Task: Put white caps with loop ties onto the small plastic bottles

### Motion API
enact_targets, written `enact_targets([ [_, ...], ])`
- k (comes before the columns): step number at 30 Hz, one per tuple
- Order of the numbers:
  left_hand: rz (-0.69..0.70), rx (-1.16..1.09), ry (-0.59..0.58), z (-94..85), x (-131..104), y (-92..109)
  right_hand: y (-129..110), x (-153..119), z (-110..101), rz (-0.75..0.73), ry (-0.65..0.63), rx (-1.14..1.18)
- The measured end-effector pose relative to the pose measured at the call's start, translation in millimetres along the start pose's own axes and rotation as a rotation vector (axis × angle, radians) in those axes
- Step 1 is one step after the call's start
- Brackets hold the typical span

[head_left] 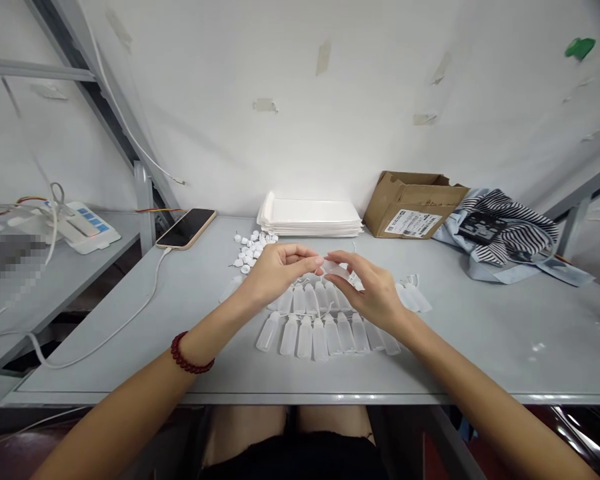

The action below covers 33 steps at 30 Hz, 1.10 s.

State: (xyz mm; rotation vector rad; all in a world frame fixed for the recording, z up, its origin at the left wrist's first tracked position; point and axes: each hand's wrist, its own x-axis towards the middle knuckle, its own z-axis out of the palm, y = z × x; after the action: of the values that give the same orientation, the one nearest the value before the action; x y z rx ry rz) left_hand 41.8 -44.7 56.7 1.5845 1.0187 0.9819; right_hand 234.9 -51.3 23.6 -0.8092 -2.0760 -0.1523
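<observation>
Above the middle of the table my right hand (375,290) grips a small translucent plastic bottle (336,269) between thumb and fingers, its neck end toward the left. My left hand (283,267) is pinched at that neck end; whether a cap sits between its fingertips is hidden. Below both hands lie two rows of similar small bottles (305,337), several with thin strings at their necks. The back row is partly covered by my hands. Just behind my left hand is a loose heap of small white caps (251,249), some with a thin tip.
A stack of flat white trays or boxes (310,217) stands against the wall. To its right are an open cardboard box (415,203) and a striped cloth bundle (505,230). A phone (186,229) lies at the left, its white cable (145,303) trailing across the grey table (490,340).
</observation>
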Motion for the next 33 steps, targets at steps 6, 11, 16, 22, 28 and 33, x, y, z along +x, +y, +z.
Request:
enact_targets([
  [6,0.085,0.164,0.075,10.2,-2.2,-1.2,0.0,-2.9,4.0,-0.022,0.020,0.007],
  [11,0.152,0.234,0.101,12.4,-2.8,-4.4,-0.6,-4.4,5.0,-0.022,0.023,-0.001],
  [16,0.130,0.273,0.114,16.7,-4.8,-4.8,-5.2,-1.4,5.4,-0.078,0.004,0.049],
  [22,0.156,0.310,-0.018,2.7,1.0,-1.7,-4.5,0.0,6.0,-0.044,-0.003,0.073],
  [28,0.077,0.735,0.287,-62.8,26.3,-21.4,0.1,1.2,1.9,0.008,0.054,0.029],
  [33,0.081,0.875,0.269,-70.5,38.1,-45.5,3.2,1.0,2.4,-0.010,0.076,0.027],
])
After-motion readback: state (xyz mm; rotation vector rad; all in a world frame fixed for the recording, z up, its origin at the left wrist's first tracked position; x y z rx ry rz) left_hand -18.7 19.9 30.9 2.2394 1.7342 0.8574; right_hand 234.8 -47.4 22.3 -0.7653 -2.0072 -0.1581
